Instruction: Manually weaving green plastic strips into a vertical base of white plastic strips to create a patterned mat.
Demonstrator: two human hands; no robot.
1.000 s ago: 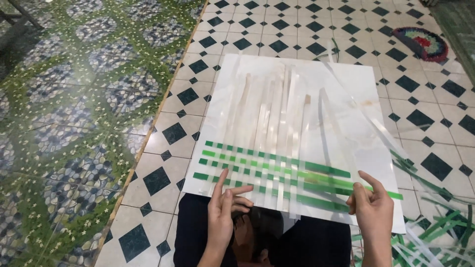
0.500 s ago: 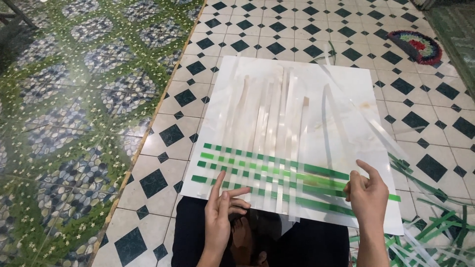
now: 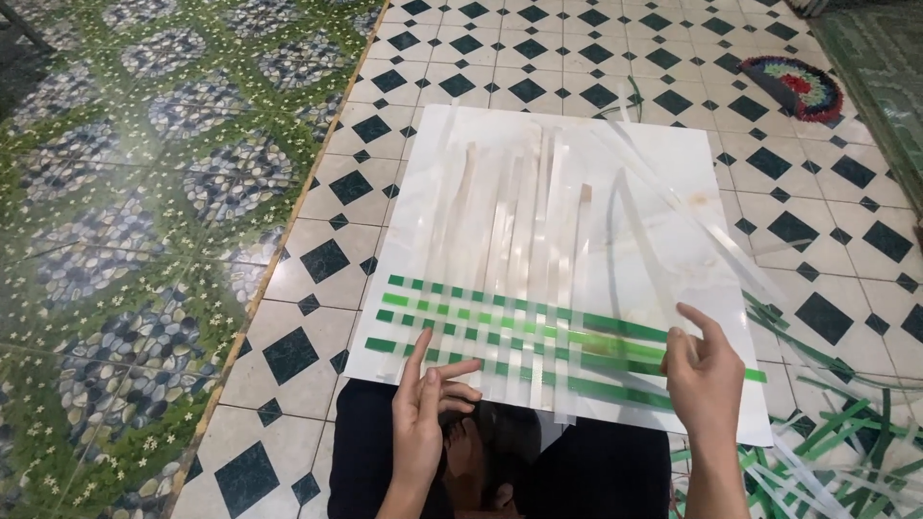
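Single head-worn view, steeply down and close over a white board [image 3: 663, 183] on tiled floor [image 3: 500, 58]

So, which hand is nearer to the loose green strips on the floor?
Right. The right hand is at the board's right side, just beside the loose green strips; the left hand rests at the weave's lower left, far from them.

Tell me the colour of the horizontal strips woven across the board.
Green strips, crossing pale translucent ones; clearest in the head view.
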